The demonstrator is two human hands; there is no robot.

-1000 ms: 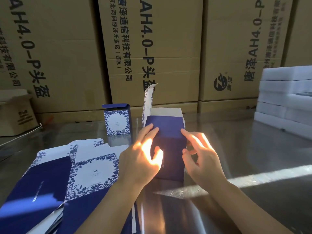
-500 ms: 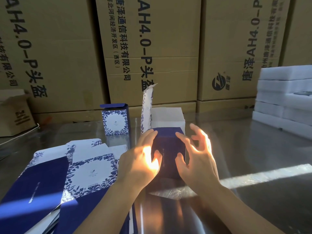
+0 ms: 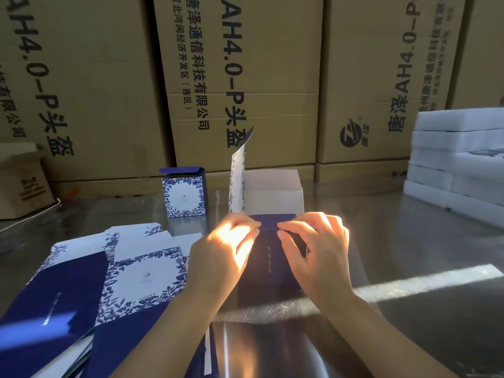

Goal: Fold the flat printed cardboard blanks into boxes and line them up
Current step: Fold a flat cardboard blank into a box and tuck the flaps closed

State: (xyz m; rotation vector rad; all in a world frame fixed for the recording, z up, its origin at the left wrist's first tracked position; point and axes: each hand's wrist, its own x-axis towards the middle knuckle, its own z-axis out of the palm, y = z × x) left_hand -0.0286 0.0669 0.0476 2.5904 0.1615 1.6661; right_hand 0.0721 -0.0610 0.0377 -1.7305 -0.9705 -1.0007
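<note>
- Flat blanks (image 3: 81,282): the stack lies at the left on the table (image 3: 409,241), just beside the left forearm. No hand touches it, so more folding remains.
- Finished box (image 3: 183,197): it stands upright behind the stack and apart from both hands. It is the only one in the line so far.
- Left hand (image 3: 221,257): a second ago its fingers lay flat along the navy panel. They are now curled, and the fingertips pinch the panel's far edge.
- Half-formed box (image 3: 268,268): it sits between the two hands. One patterned flap (image 3: 238,181) stands up at the rear left. The navy panel looks shorter than before, so the body is probably being squared.
- Right hand (image 3: 319,255): it has shifted forward to the same far edge. The fingers are bent, with thumb and forefinger nipping the fold opposite the left fingertips.
</note>
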